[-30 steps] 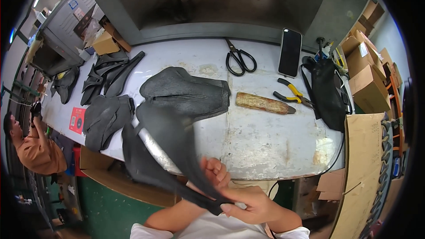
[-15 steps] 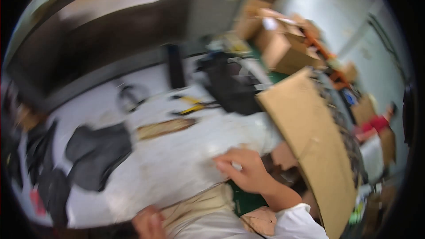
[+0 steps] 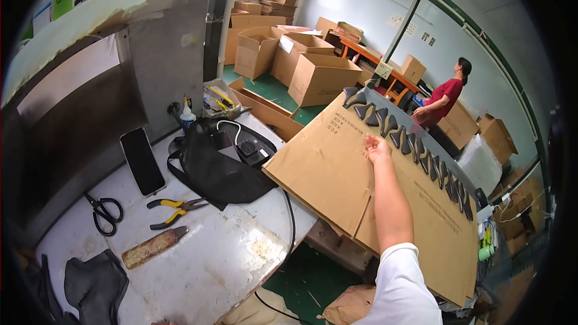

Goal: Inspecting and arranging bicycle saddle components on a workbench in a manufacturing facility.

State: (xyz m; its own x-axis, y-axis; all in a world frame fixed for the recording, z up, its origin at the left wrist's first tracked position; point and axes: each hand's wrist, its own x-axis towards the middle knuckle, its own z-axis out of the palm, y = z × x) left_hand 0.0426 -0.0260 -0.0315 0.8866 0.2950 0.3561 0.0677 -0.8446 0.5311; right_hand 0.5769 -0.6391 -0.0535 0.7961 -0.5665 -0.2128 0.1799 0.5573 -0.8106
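Observation:
My right hand [image 3: 378, 149] reaches out over a large cardboard sheet [image 3: 325, 174], its fingers loosely bent and apart, with nothing visible in them. Just beyond the fingertips, a row of dark, curved pieces with pale edges [image 3: 394, 132] lies along the sheet's far edge. Of my left hand, only what looks like a sliver of skin shows at the lower edge of the picture; its fingers are hidden. On the white table [image 3: 205, 271] to the left lie yellow-handled pliers [image 3: 174, 210], black-handled scissors [image 3: 105, 213], a worn wooden-handled tool [image 3: 153, 247] and black material pieces [image 3: 93, 286].
A phone [image 3: 142, 161] and a black mesh bag [image 3: 223, 174] with a cable occupy the table's far side. Behind stand open cardboard boxes [image 3: 319, 78]. A person in red [image 3: 442, 102] is at the far right. Dark machinery [image 3: 78, 96] borders the left.
My view has swung to the right and sharpened. My right hand has gone from above the near table edge out over the cardboard sheet. My left hand has almost left the picture.

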